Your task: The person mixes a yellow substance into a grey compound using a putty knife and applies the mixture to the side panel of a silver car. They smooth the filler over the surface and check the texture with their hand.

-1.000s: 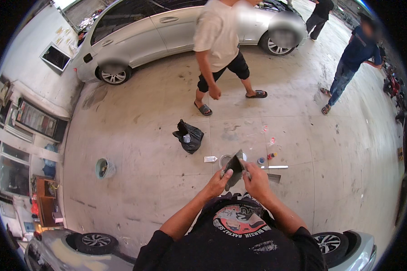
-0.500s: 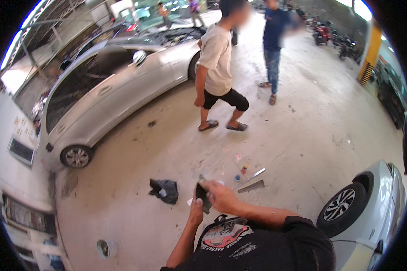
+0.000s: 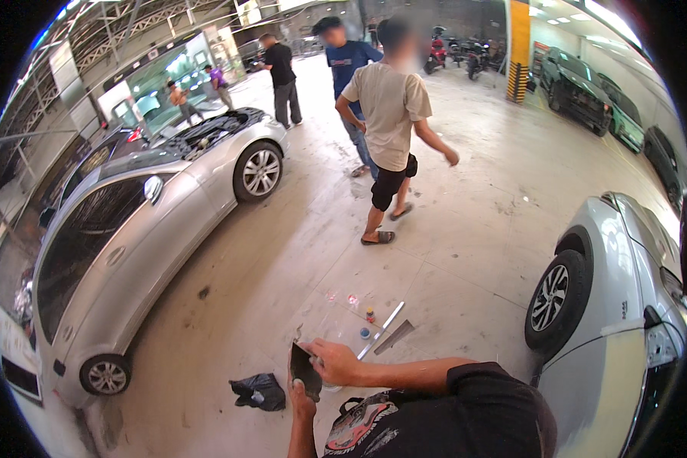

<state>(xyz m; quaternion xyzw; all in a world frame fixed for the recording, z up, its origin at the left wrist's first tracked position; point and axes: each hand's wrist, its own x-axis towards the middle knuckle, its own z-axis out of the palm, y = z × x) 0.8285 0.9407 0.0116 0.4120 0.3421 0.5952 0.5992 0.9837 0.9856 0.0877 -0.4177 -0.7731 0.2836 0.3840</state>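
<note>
My left hand (image 3: 304,398) is closed round the lower end of a dark, flat, plate-like piece (image 3: 305,372), held tilted in front of my body. The fingers of my right hand (image 3: 336,362) are bent against its upper right edge; whether they grip the piece or a small tool is hidden. On the floor beyond my right forearm lie a long pale straight strip (image 3: 382,330) and a dark flat strip (image 3: 395,337). Beside them stand a small blue-topped container (image 3: 365,333) and a small red-and-yellow bottle (image 3: 370,314). A crumpled black plastic bag (image 3: 259,391) lies left of my hands.
A silver car (image 3: 183,206) with its bonnet up stands on the left. A light grey car (image 3: 595,305) stands close on my right. A person in a beige shirt (image 3: 385,114) and one in blue (image 3: 351,65) are ahead. A yellow pillar (image 3: 518,46) rises farther back.
My view has lifted and turned, so more of the hall shows. The person in beige has walked rightward, now overlapping the person in blue. My hands keep hold of the dark flat piece.
</note>
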